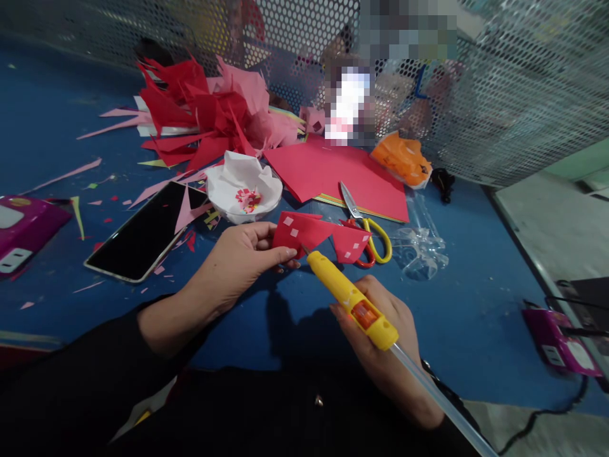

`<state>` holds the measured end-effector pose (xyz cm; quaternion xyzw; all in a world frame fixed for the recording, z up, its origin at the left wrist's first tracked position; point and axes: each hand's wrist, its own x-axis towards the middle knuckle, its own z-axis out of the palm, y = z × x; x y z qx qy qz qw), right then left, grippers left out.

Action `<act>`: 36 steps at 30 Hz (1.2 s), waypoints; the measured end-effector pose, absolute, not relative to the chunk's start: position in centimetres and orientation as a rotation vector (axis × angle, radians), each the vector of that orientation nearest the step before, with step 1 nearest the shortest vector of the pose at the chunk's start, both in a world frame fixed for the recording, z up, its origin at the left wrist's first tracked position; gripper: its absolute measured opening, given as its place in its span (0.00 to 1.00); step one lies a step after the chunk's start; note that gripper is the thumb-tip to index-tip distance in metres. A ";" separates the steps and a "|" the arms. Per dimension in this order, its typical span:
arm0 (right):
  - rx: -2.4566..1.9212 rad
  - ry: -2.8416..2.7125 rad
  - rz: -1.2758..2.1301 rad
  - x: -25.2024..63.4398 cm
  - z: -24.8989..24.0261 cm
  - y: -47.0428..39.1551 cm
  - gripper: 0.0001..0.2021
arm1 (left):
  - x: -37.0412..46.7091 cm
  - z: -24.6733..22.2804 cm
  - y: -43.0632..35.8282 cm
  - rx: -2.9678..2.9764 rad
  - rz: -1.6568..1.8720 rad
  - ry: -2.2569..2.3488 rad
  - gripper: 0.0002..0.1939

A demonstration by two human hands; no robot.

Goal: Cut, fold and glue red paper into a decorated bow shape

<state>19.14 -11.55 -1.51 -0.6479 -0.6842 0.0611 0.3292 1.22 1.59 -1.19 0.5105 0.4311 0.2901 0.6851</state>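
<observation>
Obliquely, the glue gun (352,298) points away and leftward, gripped in the right hand (385,336); left hand (242,260) pinches red paper (304,231).

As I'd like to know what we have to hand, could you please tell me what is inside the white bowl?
The white bowl holds a small heap of paper bits, mostly red and pink. Whatever lies beneath the heap is covered.

Long black sleeves, black clothing across the lap (a small shiny spot on it), bare hands (387,330)
</observation>
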 end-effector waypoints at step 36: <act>-1.729 -1.678 0.097 19.7 -2.2 -11.7 0.08 | 1.0 -1.0 1.5 1.298 0.627 1.017 0.09</act>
